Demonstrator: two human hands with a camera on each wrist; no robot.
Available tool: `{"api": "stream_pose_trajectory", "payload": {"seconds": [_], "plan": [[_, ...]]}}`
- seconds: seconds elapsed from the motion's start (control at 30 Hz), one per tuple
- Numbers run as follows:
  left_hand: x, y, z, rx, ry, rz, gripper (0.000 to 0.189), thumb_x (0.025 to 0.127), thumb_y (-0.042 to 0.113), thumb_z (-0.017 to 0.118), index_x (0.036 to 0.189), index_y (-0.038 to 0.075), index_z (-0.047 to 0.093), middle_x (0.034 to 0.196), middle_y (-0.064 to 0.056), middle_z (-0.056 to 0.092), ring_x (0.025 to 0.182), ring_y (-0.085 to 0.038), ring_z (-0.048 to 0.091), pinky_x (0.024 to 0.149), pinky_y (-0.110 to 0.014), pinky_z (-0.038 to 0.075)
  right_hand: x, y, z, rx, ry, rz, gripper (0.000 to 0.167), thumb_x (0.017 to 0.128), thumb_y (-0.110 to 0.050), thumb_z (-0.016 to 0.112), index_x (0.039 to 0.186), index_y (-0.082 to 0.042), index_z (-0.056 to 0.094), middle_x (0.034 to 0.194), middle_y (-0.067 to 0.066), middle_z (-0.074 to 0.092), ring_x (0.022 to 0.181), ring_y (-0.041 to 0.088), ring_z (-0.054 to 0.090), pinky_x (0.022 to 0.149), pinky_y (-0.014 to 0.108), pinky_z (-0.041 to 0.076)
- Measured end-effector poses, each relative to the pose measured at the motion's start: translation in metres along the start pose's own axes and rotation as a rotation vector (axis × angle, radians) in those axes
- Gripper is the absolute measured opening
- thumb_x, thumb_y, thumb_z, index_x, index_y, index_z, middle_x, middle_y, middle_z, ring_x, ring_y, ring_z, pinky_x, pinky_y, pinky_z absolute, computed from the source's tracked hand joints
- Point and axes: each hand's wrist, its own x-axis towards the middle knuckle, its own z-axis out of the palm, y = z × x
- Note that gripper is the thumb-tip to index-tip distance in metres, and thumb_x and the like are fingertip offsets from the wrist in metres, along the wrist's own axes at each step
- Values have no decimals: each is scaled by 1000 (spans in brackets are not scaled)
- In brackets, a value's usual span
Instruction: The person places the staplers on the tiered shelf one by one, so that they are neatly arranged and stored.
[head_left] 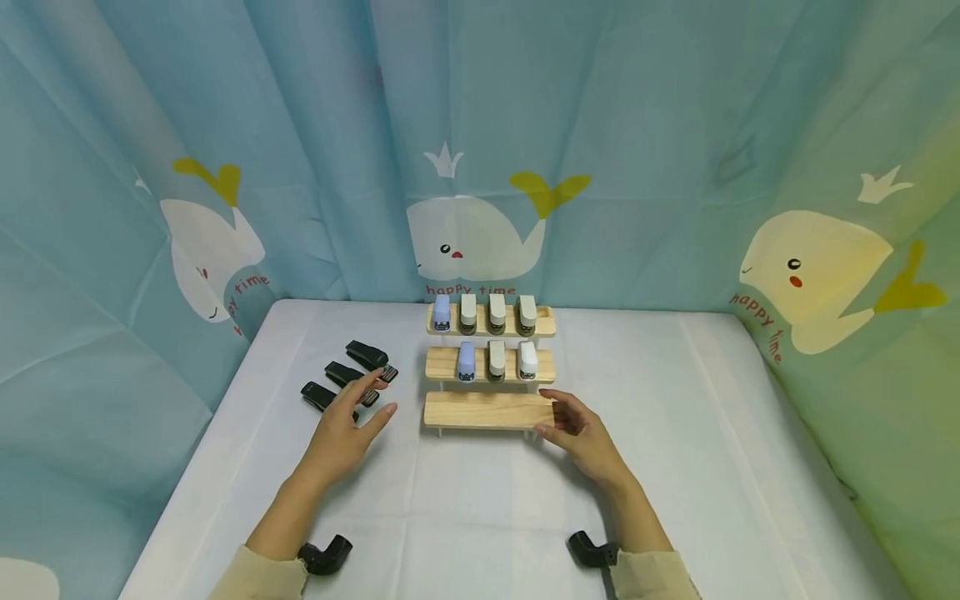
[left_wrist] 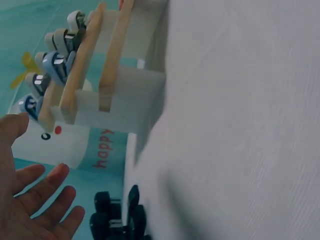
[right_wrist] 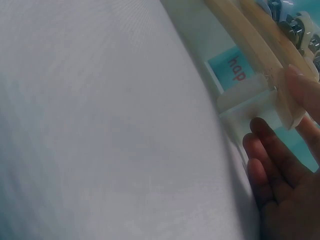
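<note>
A three-tier wooden display stand [head_left: 487, 410] with pale supports stands mid-table. Its bottom tier is bare wood. My right hand [head_left: 588, 446] holds the right end of that tier between thumb and index finger; in the right wrist view the thumb [right_wrist: 302, 87] lies against the board, with the other fingers loosely bent below. To the left, my left hand [head_left: 337, 437] hovers by three black staplers [head_left: 367, 354], fingers spread and partly covering the nearer two. Blue, grey and white mini staplers [head_left: 497, 360] stand on the upper two tiers. Nothing is visible in the left palm [left_wrist: 25, 215].
A white cloth [head_left: 480, 533] covers the table. Blue curtains [head_left: 645, 150] printed with whales hang behind and at both sides. A black wrist device [head_left: 326, 556] sits at the left cuff, another [head_left: 591, 550] at the right.
</note>
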Motion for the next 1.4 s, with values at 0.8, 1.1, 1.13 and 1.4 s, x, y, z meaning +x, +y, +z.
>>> {"api": "stream_pose_trajectory", "payload": {"seconds": [0.8, 1.1, 1.13, 1.4], "plan": [[2, -34, -34, 186, 2, -245, 97, 93, 57, 71, 162, 4, 27, 163, -22, 24, 151, -46, 20, 116, -68, 31, -3, -3, -1, -13, 1, 1, 61, 91, -14, 80, 146, -14, 56, 126, 20, 67, 107, 18, 63, 91, 22, 51], [4, -46, -38, 252, -32, -380, 122, 88, 69, 69, 161, -9, 11, 165, -33, 13, 152, -54, 10, 118, -70, 26, -2, -4, 0, -13, 1, 7, 61, 91, -14, 81, 147, -13, 55, 127, 19, 67, 108, 18, 63, 91, 22, 52], [4, -48, -38, 257, -31, -390, 124, 87, 70, 70, 161, -11, 10, 165, -34, 13, 152, -55, 11, 119, -70, 25, -2, -4, 0, -15, 1, 6, 61, 91, -15, 80, 147, -13, 55, 127, 19, 67, 108, 18, 63, 91, 22, 52], [4, -55, -40, 294, -38, -435, 132, 82, 72, 73, 157, -18, 11, 160, -41, 17, 149, -58, 16, 120, -68, 25, -2, -5, 1, -16, 2, 7, 59, 91, -15, 80, 146, -16, 57, 127, 19, 67, 108, 19, 63, 91, 22, 51]]}}
